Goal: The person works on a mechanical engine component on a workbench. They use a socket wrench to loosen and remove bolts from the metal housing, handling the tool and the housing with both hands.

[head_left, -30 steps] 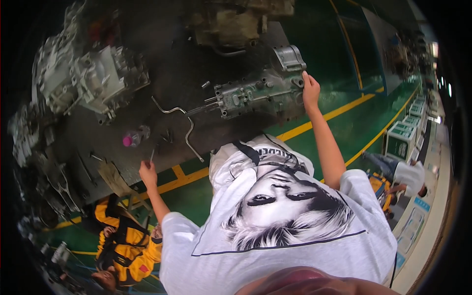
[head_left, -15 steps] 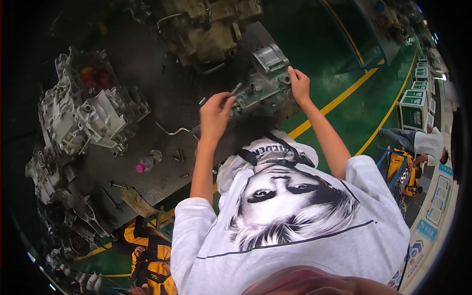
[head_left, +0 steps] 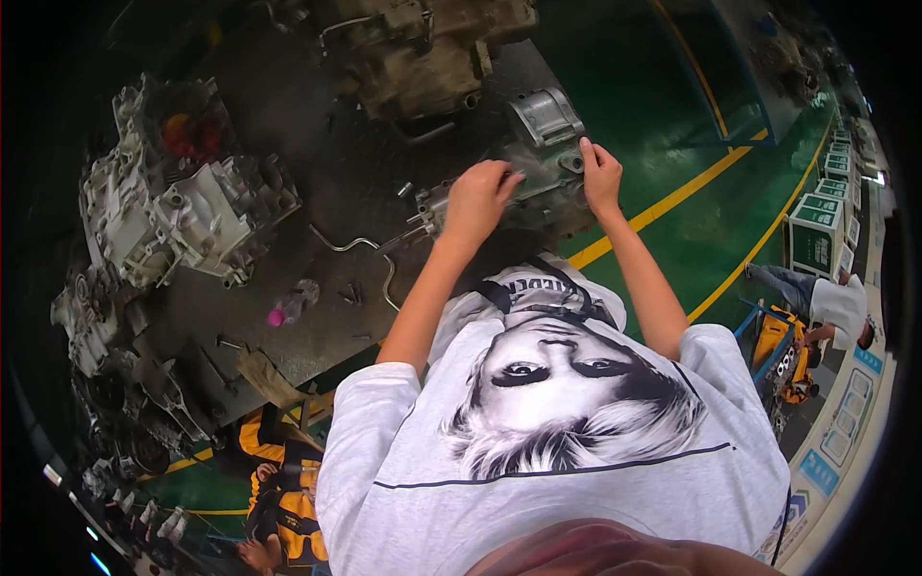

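Note:
My left hand (head_left: 478, 197) is over the middle of a grey metal gearbox housing (head_left: 533, 171), its fingers curled; what they hold is hidden. My right hand (head_left: 600, 178) grips the housing's right end below its raised rectangular section. Thin rods (head_left: 411, 230) project from the left end, and a small metal cylinder (head_left: 405, 188) lies just beyond it. Two bent metal pipes (head_left: 355, 242) lie to the left.
Cast engine parts (head_left: 202, 216) fill the bench's (head_left: 288, 360) left; a larger assembly (head_left: 432, 58) stands beyond. Loose bolts (head_left: 355, 293) and a pink-capped bottle (head_left: 288, 312) lie there. Co-workers (head_left: 283, 499) are lower left and right (head_left: 836, 312); boxes (head_left: 816, 235) line the right.
My left hand has risen from the bench's near edge, where it held a slim tool, onto the housing, and moved further right since. My right hand still grips the housing's end.

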Action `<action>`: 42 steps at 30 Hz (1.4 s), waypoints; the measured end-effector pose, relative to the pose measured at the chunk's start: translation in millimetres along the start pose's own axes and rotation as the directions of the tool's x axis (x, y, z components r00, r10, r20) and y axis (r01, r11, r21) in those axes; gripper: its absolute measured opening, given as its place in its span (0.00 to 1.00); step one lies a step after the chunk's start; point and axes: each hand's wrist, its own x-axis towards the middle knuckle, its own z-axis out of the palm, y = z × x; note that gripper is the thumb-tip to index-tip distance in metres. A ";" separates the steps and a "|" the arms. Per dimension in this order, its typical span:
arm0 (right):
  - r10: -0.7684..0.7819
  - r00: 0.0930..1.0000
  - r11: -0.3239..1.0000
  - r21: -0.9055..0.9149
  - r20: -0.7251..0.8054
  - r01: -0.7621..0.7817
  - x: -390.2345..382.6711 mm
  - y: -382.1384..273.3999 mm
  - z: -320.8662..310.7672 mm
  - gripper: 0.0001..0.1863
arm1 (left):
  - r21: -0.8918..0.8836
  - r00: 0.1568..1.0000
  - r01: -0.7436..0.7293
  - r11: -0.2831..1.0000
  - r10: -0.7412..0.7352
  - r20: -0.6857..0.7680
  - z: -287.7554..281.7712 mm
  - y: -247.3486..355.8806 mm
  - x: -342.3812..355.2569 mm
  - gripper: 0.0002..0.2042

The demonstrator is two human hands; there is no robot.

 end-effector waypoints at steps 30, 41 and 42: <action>-0.422 0.677 0.801 -0.102 0.603 0.590 -45.3 -99.6 40.6 0.08 | -0.858 -0.243 0.507 0.085 -0.941 -0.237 -13.4 -195.9 -487.5 0.09; -0.245 0.375 0.918 0.089 0.894 0.387 -124.0 -121.8 54.9 0.09 | -0.019 0.206 0.933 0.359 -0.577 -0.790 -109.8 -203.1 -353.2 0.17; -0.246 0.357 0.918 0.099 0.901 0.385 -126.9 -122.2 54.6 0.09 | -0.020 0.208 0.932 0.363 -0.579 -0.788 -114.3 -213.7 -353.7 0.17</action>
